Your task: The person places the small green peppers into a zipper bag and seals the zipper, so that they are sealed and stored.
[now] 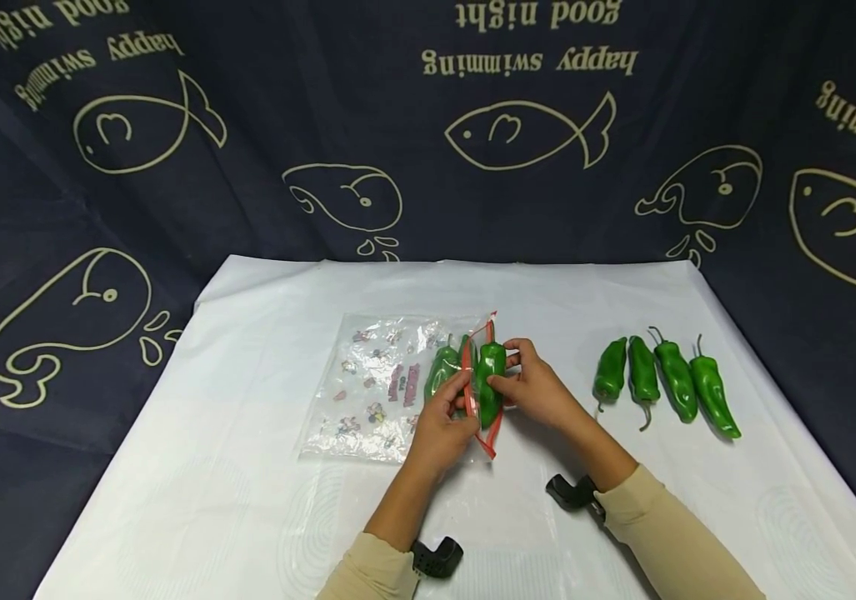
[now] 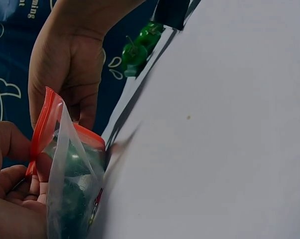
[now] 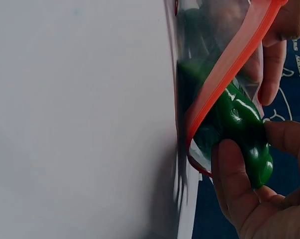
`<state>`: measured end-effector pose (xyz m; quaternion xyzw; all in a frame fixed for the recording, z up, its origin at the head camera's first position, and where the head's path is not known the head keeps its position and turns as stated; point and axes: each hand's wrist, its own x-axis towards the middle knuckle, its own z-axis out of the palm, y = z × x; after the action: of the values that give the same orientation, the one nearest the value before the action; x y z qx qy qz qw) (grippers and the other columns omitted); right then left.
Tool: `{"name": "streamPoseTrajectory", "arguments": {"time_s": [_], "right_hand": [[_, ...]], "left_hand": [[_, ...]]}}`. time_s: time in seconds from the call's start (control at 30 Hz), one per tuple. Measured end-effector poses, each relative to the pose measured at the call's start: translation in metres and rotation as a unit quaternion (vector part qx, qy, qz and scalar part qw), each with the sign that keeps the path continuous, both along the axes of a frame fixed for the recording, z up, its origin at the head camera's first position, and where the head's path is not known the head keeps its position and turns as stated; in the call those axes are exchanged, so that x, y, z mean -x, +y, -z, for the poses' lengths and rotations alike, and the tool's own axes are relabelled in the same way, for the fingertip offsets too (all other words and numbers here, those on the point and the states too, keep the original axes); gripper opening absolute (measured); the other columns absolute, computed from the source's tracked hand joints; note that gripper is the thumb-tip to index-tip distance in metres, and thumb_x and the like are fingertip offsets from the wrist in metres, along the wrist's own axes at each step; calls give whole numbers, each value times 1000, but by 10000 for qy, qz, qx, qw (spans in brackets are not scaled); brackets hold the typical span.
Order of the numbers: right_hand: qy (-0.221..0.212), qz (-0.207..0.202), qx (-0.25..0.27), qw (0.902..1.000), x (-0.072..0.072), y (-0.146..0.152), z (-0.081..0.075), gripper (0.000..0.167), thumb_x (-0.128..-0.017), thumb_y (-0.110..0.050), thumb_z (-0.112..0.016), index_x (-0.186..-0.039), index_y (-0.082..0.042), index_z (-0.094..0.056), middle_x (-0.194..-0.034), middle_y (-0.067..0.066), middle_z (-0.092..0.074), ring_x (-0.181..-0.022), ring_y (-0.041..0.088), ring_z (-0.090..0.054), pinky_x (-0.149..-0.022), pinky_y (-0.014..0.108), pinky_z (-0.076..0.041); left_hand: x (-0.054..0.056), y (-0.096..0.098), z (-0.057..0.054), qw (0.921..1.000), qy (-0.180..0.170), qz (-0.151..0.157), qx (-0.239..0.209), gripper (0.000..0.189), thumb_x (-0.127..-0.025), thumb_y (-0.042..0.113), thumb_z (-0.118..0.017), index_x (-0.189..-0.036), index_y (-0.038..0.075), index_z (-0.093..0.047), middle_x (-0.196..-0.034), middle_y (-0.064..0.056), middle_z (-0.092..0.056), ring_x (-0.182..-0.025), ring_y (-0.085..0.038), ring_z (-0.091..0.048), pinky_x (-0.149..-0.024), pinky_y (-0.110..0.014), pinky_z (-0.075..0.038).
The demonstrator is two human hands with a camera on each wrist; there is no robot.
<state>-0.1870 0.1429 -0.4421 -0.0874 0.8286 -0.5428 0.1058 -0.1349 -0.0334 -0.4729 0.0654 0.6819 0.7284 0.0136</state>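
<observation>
A clear plastic zip bag [image 1: 367, 383] with a red zip strip and small printed figures lies flat, its mouth facing right. My left hand [image 1: 443, 429] pinches the upper edge of that mouth, holding the strip up. In my right hand [image 1: 540, 387], between thumb and fingers, is a green pepper [image 3: 247, 132], partly inside the opening. Through the plastic, green peppers [image 1: 440, 367] show just inside the mouth. In the left wrist view the bag's red strip [image 2: 43, 124] gapes between the two hands.
To the right, several green peppers [image 1: 673, 379] lie in a row on the white tablecloth [image 1: 247, 483]. A dark blue curtain [image 1: 367, 83] with fish and whale drawings hangs behind the table. Each wrist wears a black camera mount [image 1: 438, 557].
</observation>
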Motion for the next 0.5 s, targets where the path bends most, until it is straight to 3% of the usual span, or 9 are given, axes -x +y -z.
{"name": "streamPoseTrajectory", "arguments": {"time_s": [0.2,0.5], "right_hand": [[-17,-44,-122,9999,-2,0,1,58,-92,-12,-67,-137,2,-34,-116,24,-56,-76,22,-68,-66,36,-59],[77,-346,-740,9966,2,2,1,57,-94,-18,-66,-139,5,-40,-114,20,-57,-79,19,-64,-62,34,-55]], "left_hand": [[0,0,1,9999,45,101,-101,72,-75,-15,-62,-144,4,-51,-149,-9,-44,-108,-30,-58,-73,-16,-50],[0,-1,0,9998,77,102,179,75,-72,-12,-59,-144,3,-50,-149,-7,-45,-108,-27,-59,-74,-17,-50]]}}
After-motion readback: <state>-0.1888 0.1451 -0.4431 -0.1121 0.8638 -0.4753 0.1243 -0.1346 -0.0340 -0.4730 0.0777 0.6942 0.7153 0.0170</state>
